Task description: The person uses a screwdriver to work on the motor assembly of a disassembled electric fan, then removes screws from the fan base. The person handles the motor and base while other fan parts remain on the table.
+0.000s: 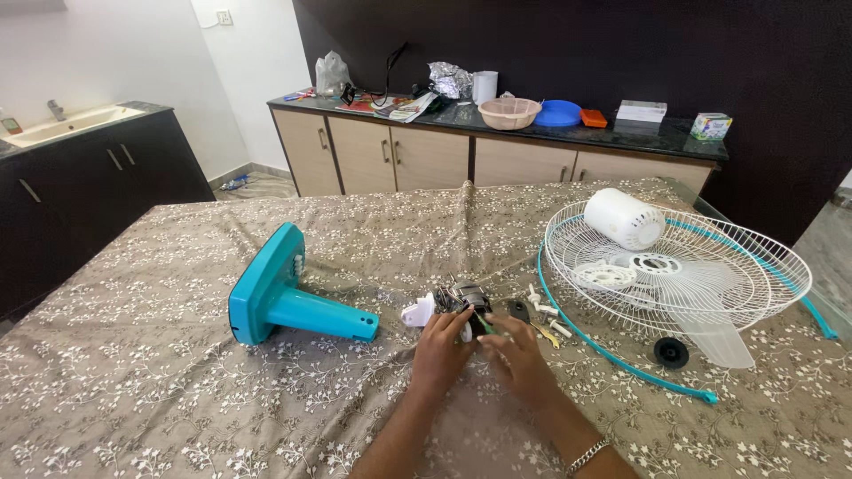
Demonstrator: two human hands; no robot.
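Far left, a sink counter runs off the frame edge. On the flowered cloth lies a teal fan base (284,297), tipped on its side. At near centre the left hand (441,350) cups the dark fan motor (463,299), fingers curled on it; the right hand (517,353) pinches a thin green tool (487,325), its tip hard to make out. Right, a white fan grille (679,266) holds a white cylindrical cover (624,218). On the far counter sits a small green-and-white box (710,126).

Bright, even daylight, soft shadows, sharp focus, slight wide-angle bending at edges.
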